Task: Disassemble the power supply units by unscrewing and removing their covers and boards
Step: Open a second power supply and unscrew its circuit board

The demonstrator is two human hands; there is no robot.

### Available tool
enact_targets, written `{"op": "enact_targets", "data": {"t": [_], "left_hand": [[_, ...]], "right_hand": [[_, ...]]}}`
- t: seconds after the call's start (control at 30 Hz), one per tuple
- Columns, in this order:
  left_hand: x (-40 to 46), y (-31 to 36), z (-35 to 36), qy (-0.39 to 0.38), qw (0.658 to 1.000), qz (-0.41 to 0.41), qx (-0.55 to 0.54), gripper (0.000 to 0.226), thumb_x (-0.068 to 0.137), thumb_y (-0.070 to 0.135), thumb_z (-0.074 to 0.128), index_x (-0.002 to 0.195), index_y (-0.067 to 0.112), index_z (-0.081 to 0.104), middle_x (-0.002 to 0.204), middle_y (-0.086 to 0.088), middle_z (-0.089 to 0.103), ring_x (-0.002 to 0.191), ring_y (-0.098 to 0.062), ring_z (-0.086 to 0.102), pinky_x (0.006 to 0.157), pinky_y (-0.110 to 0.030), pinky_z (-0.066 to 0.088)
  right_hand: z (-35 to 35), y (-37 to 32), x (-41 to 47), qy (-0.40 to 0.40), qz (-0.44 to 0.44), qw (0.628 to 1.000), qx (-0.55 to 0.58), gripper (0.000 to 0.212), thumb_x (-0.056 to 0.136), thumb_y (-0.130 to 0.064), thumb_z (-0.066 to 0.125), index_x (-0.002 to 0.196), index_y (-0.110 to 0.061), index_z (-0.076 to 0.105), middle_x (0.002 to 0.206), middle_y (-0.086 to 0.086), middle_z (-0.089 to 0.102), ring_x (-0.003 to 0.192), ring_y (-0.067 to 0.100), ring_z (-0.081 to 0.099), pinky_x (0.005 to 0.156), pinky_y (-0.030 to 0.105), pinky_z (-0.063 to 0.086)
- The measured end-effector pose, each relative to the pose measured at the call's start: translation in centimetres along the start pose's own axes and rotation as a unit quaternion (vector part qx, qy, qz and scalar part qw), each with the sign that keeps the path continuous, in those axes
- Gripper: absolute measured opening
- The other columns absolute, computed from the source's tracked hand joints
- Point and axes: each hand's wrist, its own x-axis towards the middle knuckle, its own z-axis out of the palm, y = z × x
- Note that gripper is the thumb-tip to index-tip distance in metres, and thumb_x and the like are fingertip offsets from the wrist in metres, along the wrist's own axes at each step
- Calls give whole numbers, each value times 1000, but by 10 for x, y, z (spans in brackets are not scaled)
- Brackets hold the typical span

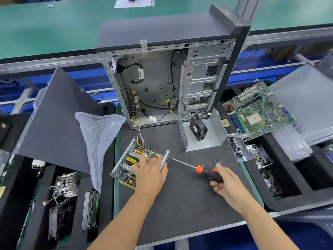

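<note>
The step in hand looks like unscrewing the side wall of the opened grey-metal power supply unit (126,165), which lies on the dark-matted bench (189,195) with its cover off and its green circuit board exposed. The left hand (149,170) presses down on the board and end plate, fingers curled over them; the right hand (225,179) grips the black-and-orange screwdriver (198,167), tip at the plate. Next — I judge — steady turning, then lifting the board. A clear plastic tray (238,147) holds dark screws; loose screws (212,163) lie just beside the screwdriver.
</note>
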Motion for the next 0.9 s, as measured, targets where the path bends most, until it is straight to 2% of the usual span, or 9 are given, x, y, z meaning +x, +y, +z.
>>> {"op": "enact_targets", "data": {"t": [0.07,0.2,0.33,0.4,0.5,0.63,0.8,0.83,0.9], "left_hand": [[1,-1,0,-8,1000,-4,1,26,97,40,55,79,23,62,73,9,61,93,-22,46,73,-37,21],[2,-2,1,-33,999,-13,11,29,100,44,43,84,27,59,80,11,61,99,-19,41,75,-37,21],[2,-2,0,-43,999,-19,17,31,101,46,38,86,28,59,82,11,62,101,-18,40,77,-38,22],[2,-2,0,-49,998,-20,21,32,101,46,37,87,28,59,84,12,61,102,-17,39,78,-38,22],[2,-2,0,-53,998,-18,17,31,102,47,37,88,29,59,84,12,60,103,-17,39,76,-37,19],[2,-1,-1,-44,999,-17,8,30,101,46,40,87,28,60,82,12,59,101,-17,39,75,-36,15],[2,-1,-2,-50,999,-21,6,29,102,45,39,88,29,59,84,12,60,102,-16,38,76,-36,15],[2,-1,-3,-52,998,-22,8,29,102,45,38,89,29,59,85,13,60,102,-16,38,76,-36,15],[2,0,-3,-55,998,-24,12,30,102,45,38,88,29,59,82,13,57,101,-16,37,75,-36,17]], "right_hand": [[3,3,1,3,6,999,-45,42,102,-48,46,105,-11,64,84,17,69,50,17,54,47,26,43],[-2,5,-1,21,-29,999,-31,18,99,-17,56,117,-18,59,99,12,70,64,20,64,58,28,47],[5,3,-2,33,-6,997,-72,32,102,-46,47,110,-17,57,90,15,71,61,22,61,54,31,48],[6,6,-2,43,-34,993,-107,24,103,-37,47,110,-17,58,93,15,72,58,20,61,56,31,47],[3,7,-2,47,-58,996,-41,19,97,-15,60,112,-25,58,113,7,67,85,14,64,66,29,45],[7,6,-1,34,-38,998,-48,26,102,-44,48,109,-21,58,107,3,66,85,17,65,66,30,47],[0,3,5,29,-48,996,66,15,99,-9,56,106,-21,61,118,11,61,89,19,67,75,33,50],[1,1,4,25,-44,996,74,8,101,-17,55,107,-20,59,115,10,59,90,21,68,75,35,53],[6,-4,0,28,-7,1000,-7,31,103,-45,44,108,-16,56,106,13,62,83,29,72,65,37,57]]}}
